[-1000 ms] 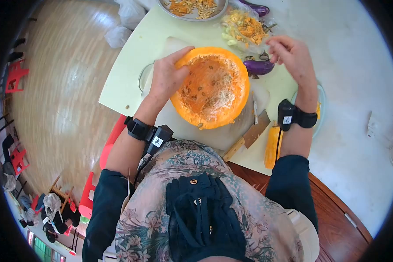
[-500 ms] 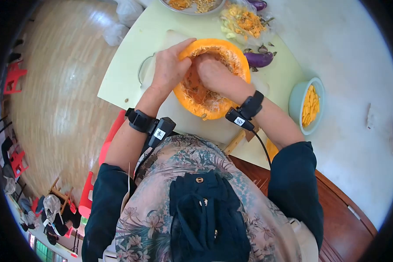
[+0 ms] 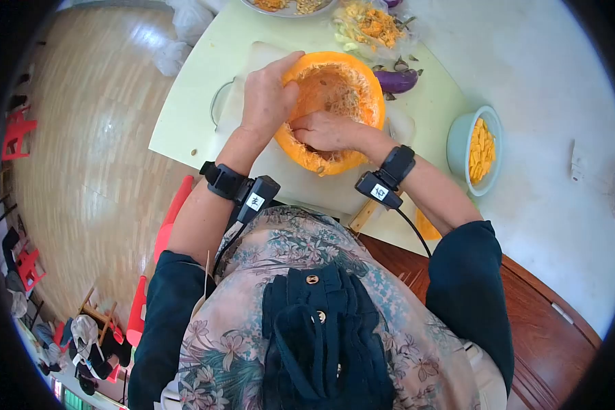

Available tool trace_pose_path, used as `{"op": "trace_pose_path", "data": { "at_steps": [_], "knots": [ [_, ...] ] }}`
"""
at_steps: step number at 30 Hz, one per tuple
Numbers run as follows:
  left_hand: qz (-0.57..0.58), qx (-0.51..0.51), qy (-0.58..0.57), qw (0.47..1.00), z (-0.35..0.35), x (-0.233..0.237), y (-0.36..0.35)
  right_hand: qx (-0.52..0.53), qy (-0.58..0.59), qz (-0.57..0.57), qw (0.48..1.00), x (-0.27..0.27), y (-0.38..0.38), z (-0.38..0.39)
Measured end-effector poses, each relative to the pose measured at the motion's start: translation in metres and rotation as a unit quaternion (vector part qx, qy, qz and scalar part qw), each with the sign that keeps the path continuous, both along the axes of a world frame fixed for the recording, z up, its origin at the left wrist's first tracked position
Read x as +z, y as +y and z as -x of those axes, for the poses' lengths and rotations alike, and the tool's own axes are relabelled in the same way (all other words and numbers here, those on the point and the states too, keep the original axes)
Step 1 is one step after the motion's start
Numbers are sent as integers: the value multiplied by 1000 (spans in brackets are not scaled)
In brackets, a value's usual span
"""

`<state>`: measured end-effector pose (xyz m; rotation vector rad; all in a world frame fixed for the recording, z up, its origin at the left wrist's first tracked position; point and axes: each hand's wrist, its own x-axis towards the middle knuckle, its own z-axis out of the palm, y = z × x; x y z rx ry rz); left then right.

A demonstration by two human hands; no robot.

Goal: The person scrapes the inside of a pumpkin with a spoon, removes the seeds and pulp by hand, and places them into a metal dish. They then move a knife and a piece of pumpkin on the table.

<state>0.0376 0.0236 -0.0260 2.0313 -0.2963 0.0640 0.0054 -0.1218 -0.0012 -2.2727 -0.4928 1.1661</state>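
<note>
Pumpkin half (image 3: 339, 87) sits cut side up on the white cutting board (image 3: 301, 190), on the pale green surface (image 3: 188, 119). I have my left hand (image 3: 266, 96) clamped on its left rim. My right hand (image 3: 324, 130) lies inside the hollow with its fingers curled into the pulp; I cannot tell whether they hold any. An eggplant (image 3: 396, 80) lies just beyond.

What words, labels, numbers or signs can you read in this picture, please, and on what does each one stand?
"左": small white tag on the black left wrist device; tiny, so it only seems to read this way.
"右": small white tag on the black right wrist device; also tiny and read with some doubt.
No writing shows on the pumpkin or the bowl.
</note>
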Motion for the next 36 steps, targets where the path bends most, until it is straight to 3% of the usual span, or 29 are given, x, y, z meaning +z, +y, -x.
{"op": "trace_pose_path", "data": {
  "at_steps": [3, 6, 12, 14, 17, 29, 36],
  "knots": [
    [21, 3, -8, 1000, 1, -2, 0, 47, -4, -26, 999, 2, -9, 1],
    [19, 0, -6, 1000, 1, -1, 1, -18, 18, -82, 996, 15, -20, 14],
    [14, 3, 34, 999, -2, -6, 0, -41, -95, -131, 986, 20, -17, 47],
    [18, 6, 38, 999, -2, -5, -1, -56, -320, -101, 940, 13, -6, 65],
    [21, 7, 42, 999, -3, -6, -2, -76, -406, -55, 909, 8, 4, 72],
    [11, 2, 48, 999, -1, -1, 0, -77, -473, -82, 874, -4, 5, 65],
    [34, 13, 14, 999, 0, -3, -1, -85, -452, -125, 879, -4, 2, 65]
  ]
}}
